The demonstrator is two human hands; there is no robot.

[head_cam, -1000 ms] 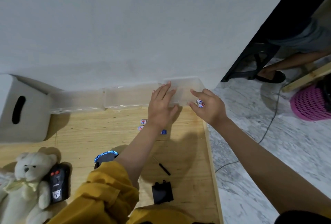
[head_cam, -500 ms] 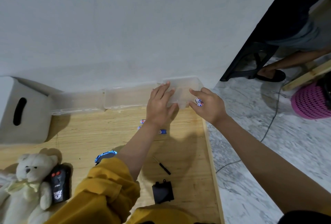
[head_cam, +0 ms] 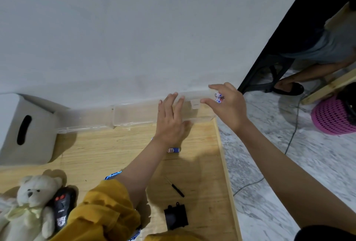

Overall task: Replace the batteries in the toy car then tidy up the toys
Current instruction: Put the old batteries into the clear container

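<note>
My right hand (head_cam: pixel 229 105) has lifted since a moment ago and now hovers above the clear plastic box (head_cam: pixel 198 105) at the wall, its thumb and forefinger spread while the curled fingers pinch two batteries (head_cam: pixel 218 97). My left hand (head_cam: pixel 170 120) stays flat on the box front, fingers straight and close together, steadying it. I judge the batteries are about to go into the box. One more battery (head_cam: pixel 173 150) lies on the wooden table (head_cam: pixel 96 154) just below my left wrist. The toy car (head_cam: pixel 112 175) is mostly hidden under my left sleeve, its battery cover (head_cam: pixel 176 217) and the screwdriver (head_cam: pixel 176 187) nearby. The table's right edge runs just under my right wrist, so there is little room there; bare board lies to the left.
</note>
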